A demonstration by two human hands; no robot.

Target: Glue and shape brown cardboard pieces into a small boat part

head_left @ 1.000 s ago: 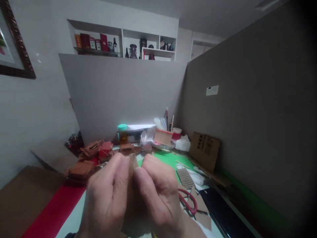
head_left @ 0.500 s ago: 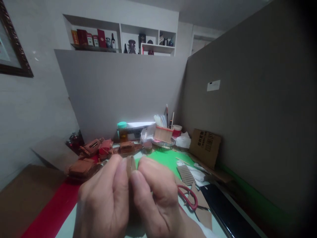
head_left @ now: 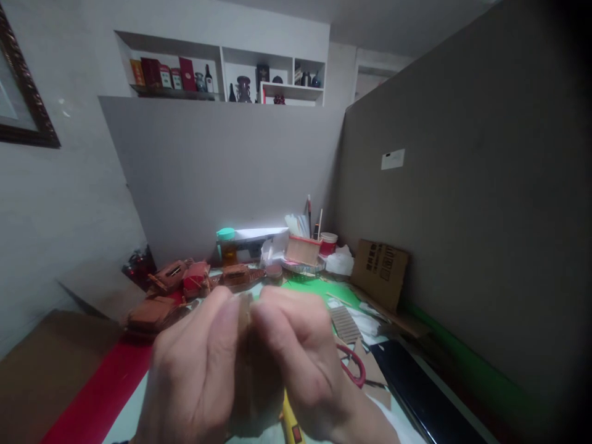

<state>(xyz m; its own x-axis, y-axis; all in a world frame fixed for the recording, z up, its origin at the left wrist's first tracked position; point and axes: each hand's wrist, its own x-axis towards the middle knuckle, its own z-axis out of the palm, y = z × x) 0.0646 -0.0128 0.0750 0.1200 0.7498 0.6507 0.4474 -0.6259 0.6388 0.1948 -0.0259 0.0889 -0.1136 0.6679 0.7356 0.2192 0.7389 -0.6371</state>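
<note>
Between my two hands is a piece of brown cardboard, held upright close to me, its top edge pinched at the centre of the view. My left hand grips its left side with thumb and fingers closed. On the other side, my right hand is closed on the top edge, thumb pressed against it. Much of the cardboard is covered by my fingers. Below my right hand a yellow tool, partly hidden, lies on the table. Red-handled scissors rest just right of that hand, among cardboard scraps.
Brown cardboard models stand at the left, near a red strip. Behind are a teal-lidded jar and a box holding brushes. A printed cardboard piece leans at right, above a black flat object. Grey partitions enclose the table.
My right thumb has moved up to the cardboard's top edge, and more of the cardboard's face shows between my hands. The yellow tool has come into sight.
</note>
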